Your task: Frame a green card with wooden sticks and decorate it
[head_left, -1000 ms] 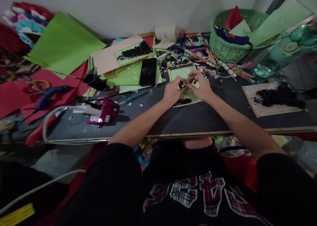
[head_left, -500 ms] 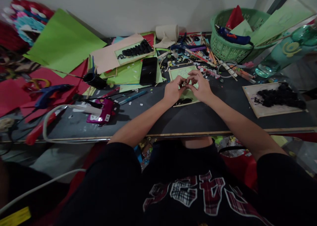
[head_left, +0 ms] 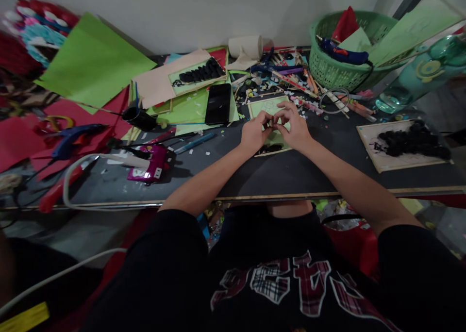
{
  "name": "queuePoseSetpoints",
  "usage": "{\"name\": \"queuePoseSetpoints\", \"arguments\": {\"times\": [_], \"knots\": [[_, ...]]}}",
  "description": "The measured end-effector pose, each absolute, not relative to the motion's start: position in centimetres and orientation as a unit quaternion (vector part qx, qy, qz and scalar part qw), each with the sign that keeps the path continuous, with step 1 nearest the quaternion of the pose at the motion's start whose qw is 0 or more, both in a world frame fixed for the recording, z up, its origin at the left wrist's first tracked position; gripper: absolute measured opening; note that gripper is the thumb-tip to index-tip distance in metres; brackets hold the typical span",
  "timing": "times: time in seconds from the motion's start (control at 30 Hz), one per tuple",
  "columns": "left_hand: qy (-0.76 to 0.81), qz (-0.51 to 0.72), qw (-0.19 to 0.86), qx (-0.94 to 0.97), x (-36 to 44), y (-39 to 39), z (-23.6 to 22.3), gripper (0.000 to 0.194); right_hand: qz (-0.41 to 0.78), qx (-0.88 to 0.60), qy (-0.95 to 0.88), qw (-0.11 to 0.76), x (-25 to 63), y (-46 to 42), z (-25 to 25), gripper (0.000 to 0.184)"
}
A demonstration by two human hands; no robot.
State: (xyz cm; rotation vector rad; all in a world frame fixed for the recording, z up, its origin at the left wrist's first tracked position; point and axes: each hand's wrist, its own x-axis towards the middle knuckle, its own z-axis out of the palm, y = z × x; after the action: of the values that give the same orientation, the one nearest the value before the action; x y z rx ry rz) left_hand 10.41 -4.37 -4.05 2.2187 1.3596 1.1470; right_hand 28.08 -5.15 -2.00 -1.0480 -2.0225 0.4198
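My left hand (head_left: 255,132) and my right hand (head_left: 292,127) meet fingertip to fingertip above a small green panel (head_left: 262,107) with thin wooden edging. Both hands are closed in a pinch around a tiny dark piece (head_left: 271,122), mostly covered by the fingers and too small to name. Pencil-like lines show on the panel's far part. Near its front edge lie black pieces (head_left: 274,148), just below my hands. A black phone (head_left: 218,104) rests to the left of the panel.
At right lies a framed panel (head_left: 371,150) bearing black lumps, near a green bottle (head_left: 407,82) and a green basket (head_left: 329,62). Sticks and scraps (head_left: 287,74) clutter the back. Leftward are a purple power strip (head_left: 157,159), a blue glue gun (head_left: 74,138) and coloured sheets (head_left: 94,60).
My hands hold nearly the same place and pinch, with only slight finger movement. Nothing on the table has visibly moved.
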Motion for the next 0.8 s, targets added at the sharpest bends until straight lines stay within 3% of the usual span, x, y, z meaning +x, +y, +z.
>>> {"name": "queuePoseSetpoints", "arguments": {"times": [0.4,0.8], "knots": [[0.474,0.399,0.148,0.771,10.32,-4.17,-4.28,0.015,0.168,-0.389,-0.809,0.407,28.23,-4.96,-2.35,0.051],[0.472,0.403,0.181,0.763,10.5,-4.33,-3.86,0.018,0.136,-0.379,-0.815,0.417,28.81,-4.52,-2.79,0.044]]}}
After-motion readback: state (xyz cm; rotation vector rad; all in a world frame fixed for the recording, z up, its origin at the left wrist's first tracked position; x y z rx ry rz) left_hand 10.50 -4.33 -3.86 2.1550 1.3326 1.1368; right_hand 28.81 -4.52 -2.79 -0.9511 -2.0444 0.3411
